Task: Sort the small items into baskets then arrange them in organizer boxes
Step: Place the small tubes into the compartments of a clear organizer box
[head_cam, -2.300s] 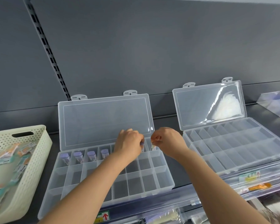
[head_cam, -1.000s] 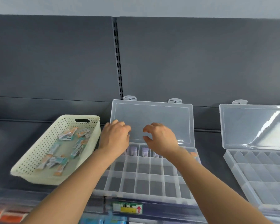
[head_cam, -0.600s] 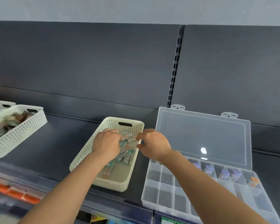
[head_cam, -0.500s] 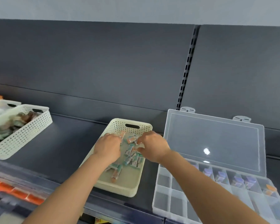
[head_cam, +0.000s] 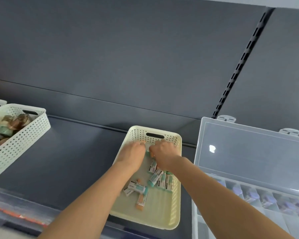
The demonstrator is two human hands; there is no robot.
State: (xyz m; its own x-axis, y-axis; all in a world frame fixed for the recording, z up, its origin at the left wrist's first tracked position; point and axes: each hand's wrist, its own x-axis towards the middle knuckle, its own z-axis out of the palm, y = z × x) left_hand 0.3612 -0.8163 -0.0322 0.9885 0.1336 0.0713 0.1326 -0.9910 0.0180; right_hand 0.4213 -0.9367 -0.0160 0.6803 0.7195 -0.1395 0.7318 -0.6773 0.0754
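A cream perforated basket [head_cam: 138,133] stands on the dark shelf and holds several small teal-and-orange packets [head_cam: 156,177]. Both my hands reach into its far end. My left hand [head_cam: 131,155] lies knuckles up with its fingers curled down onto the packets; what they hold is hidden. My right hand [head_cam: 164,156] is beside it, and its thumb and fingers pinch a small packet whose teal and orange end shows under the thumb. To the right, a clear organizer box [head_cam: 199,221] lies open with its lid [head_cam: 248,152] up. Purple items [head_cam: 267,199] fill its back row.
A white perforated basket [head_cam: 19,140] with mixed brown and green items stands at the far left of the shelf. Dark bare shelf [head_cam: 76,161] lies between the two baskets. A slotted upright [head_cam: 238,66] runs up the grey back wall.
My view swung left from the organizer boxes to the cream basket. Both hands left the organizer's back row and moved into the far end of the basket.
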